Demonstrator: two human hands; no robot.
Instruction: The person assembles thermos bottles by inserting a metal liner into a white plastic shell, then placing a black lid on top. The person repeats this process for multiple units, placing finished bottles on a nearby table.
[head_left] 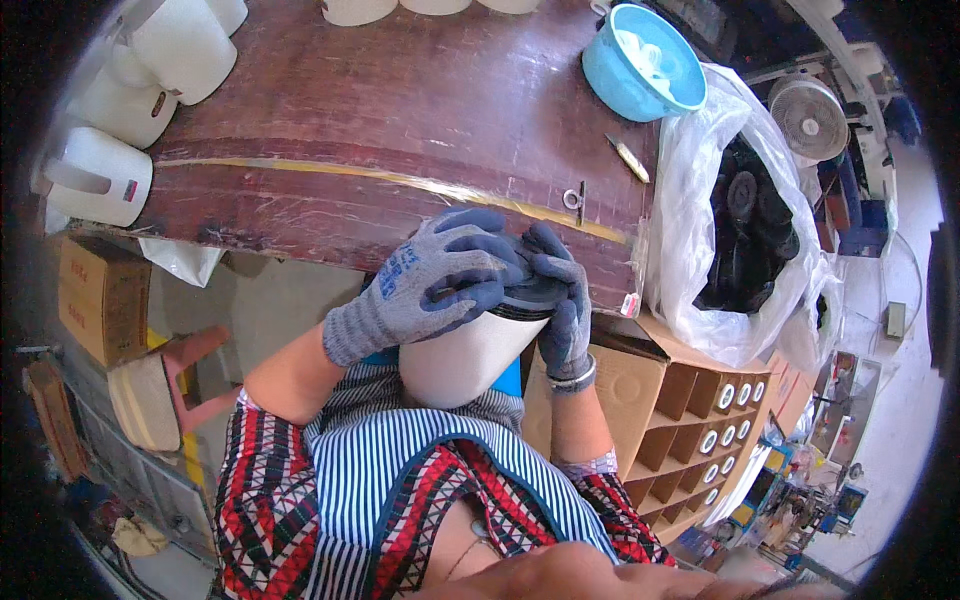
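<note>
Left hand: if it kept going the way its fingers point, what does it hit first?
The left hand lies over the black cap of the white cylinder, fingers pointing toward the right hand. It would probably meet those gloved fingers first; they already look to be touching.

A worn reddish-brown wooden surface (400, 110) carries white cylinders (185, 45) at its left edge, a blue bowl (640, 60), a small knife (628, 158) and a metal ring (572, 198).

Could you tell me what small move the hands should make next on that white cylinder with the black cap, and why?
Probably press the black cap down evenly. The left hand lies over its top and the right hand curls around its far edge, while the white cylinder leans against the body below the table edge. Whether the cap is fully seated cannot be seen.
</note>
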